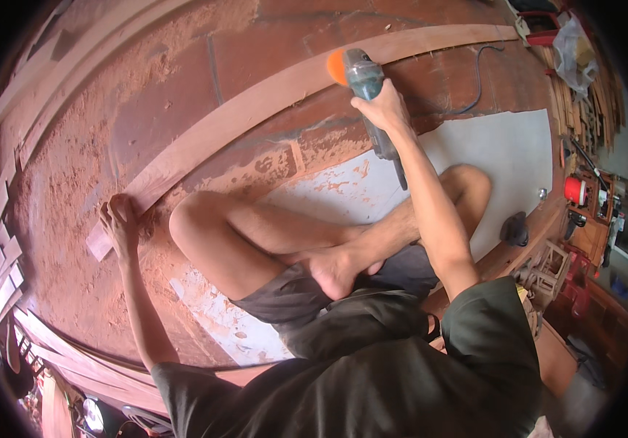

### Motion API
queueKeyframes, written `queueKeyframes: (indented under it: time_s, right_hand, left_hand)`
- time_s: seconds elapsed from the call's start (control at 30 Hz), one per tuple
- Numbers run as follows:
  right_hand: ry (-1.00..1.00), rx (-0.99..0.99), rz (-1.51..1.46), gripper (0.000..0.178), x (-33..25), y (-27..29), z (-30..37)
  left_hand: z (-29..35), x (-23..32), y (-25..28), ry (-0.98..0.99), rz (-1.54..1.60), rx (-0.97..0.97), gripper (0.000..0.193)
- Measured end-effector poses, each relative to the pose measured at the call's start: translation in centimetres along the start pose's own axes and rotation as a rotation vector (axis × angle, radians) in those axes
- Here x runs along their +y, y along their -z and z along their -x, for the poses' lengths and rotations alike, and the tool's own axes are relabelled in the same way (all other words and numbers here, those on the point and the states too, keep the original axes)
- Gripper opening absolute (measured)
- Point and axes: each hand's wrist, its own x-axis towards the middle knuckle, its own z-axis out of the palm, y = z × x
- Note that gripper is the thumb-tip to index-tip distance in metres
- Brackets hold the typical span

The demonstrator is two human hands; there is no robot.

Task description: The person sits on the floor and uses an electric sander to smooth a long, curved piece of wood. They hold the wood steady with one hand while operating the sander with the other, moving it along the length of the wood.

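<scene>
A long, pale reddish wooden plank lies across the tiled floor in front of my crossed legs. Near its left end my left hand is closed over the plank, the fingers bent around its edges. My right hand grips the body of a green and grey angle grinder from above. An orange disc sits at the grinder's far end, over the plank or just touching it; I cannot tell which. The grinder's dark rear end points back toward my right leg.
Reddish sawdust covers the floor at left. A white sheet lies under my legs. A dark cord curves beyond the grinder. Stacked wood strips stand at the left edge, and more wood pieces at the right.
</scene>
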Motion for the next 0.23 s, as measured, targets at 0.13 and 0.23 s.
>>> queueKeyframes:
  time_s: [0.13, 0.23]
  right_hand:
    - [0.035, -0.067, 0.009, 0.076, -3.2, -1.8, 2.2]
    - [0.129, -0.178, 0.035, 0.082, -4.1, -4.8, 3.9]
  left_hand:
    - [-0.5, 3.5, -0.3, 0.043, 0.2, 0.048, 0.052]
    - [1.3, 2.5, -2.8, 0.267, 0.247, 0.11, 0.062]
